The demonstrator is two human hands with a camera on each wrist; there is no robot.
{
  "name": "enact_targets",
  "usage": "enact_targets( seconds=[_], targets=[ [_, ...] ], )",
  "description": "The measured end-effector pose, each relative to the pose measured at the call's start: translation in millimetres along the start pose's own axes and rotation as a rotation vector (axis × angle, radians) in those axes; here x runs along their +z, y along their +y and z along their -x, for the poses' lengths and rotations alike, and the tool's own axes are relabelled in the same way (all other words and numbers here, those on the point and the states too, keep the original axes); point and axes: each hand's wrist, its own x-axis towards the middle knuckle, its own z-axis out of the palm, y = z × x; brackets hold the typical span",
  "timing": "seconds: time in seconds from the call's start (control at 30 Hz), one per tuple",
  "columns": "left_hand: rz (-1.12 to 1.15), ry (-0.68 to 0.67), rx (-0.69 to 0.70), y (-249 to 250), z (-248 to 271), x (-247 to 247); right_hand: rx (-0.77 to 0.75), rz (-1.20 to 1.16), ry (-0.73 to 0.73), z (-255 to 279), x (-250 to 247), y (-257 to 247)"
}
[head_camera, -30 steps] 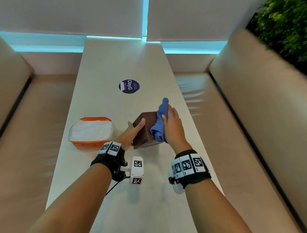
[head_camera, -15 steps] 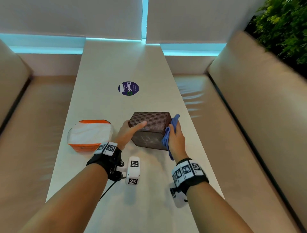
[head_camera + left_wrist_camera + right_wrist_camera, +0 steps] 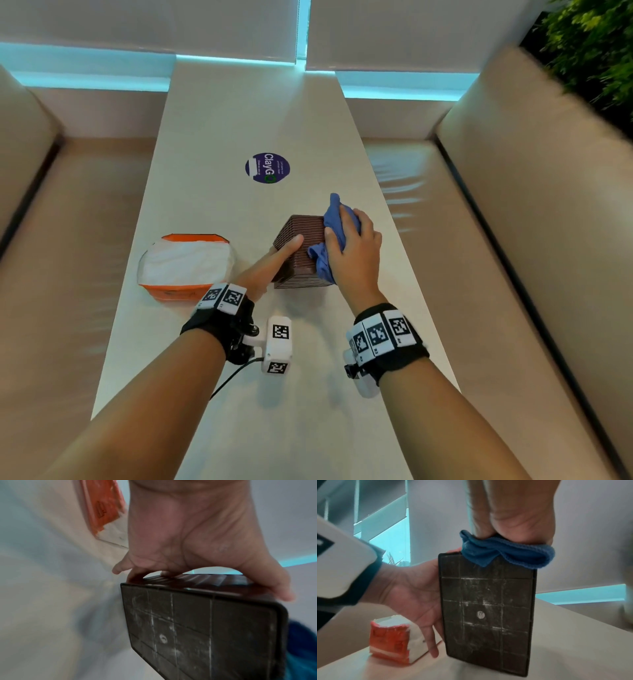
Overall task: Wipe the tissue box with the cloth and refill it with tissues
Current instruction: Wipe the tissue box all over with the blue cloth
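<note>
Both forearms are bare, no sleeves. A black strap (image 3: 219, 325) wraps the left wrist, topped with white blocks printed with black square codes. A white box (image 3: 278, 344) with the same codes juts from its inner side, a thin black cable (image 3: 233, 377) trailing off it. The right wrist wears a matching black band (image 3: 390, 346) with three coded white blocks and a white unit (image 3: 359, 380) beneath.

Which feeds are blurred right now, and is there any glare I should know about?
Head view: sharp at the tissue box, edges smeared, glare streaks on the right bench seat. Left wrist view: table blurred, cloth soft. Right wrist view: box underside crisp, tissue pack soft.
</note>
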Motion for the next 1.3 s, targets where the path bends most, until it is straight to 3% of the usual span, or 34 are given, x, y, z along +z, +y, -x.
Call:
enact_targets(
  seconds=[0.1,0.13,0.17,0.27,0.33,0.4,0.5,0.57,0.73,0.83,1.03,1.2,1.3],
  targets=[
    [0.037,-0.002,-0.030,-3,-6,-6,0.273,-0.181,-0.028,-14,-5,-3],
    [0.045,-0.010,-0.042,-2,-10,-4,0.295,-0.158,-0.038,-18,-7,-3],
    [0.051,-0.018,-0.054,-4,-11,-4,0.240,-0.085,-0.069,-15,-6,-6],
    [0.090,0.013,-0.059,-7,-11,-5,-0.174,0.145,-0.227,6,-2,-15],
    [0.092,0.008,-0.064,-9,-13,-6,-0.285,0.173,-0.280,11,-1,-14],
    [0.105,-0.024,-0.105,-11,-12,-3,-0.182,0.179,-0.232,7,2,-11],
    [0.103,-0.042,-0.128,-12,-8,6,0.183,0.168,-0.146,-4,1,-20],
    [0.111,-0.054,-0.119,-12,-11,9,0.335,0.195,-0.166,-10,0,-27],
    [0.162,0.031,-0.063,-7,-11,18,0.206,0.173,-0.270,-9,-3,-16],
    [0.148,0.043,-0.092,-10,-11,20,0.336,-0.128,-0.215,-18,-14,2],
    [0.406,0.068,-0.017,-14,-13,13,0.431,-0.605,-0.392,-22,-27,8],
    [0.607,0.051,0.013,-32,-18,6,0.205,-0.444,-0.379,-13,-24,-25],
    [0.587,0.125,0.006,-37,-19,3,0.155,-0.348,-0.338,-4,-5,-39]
  ],
)
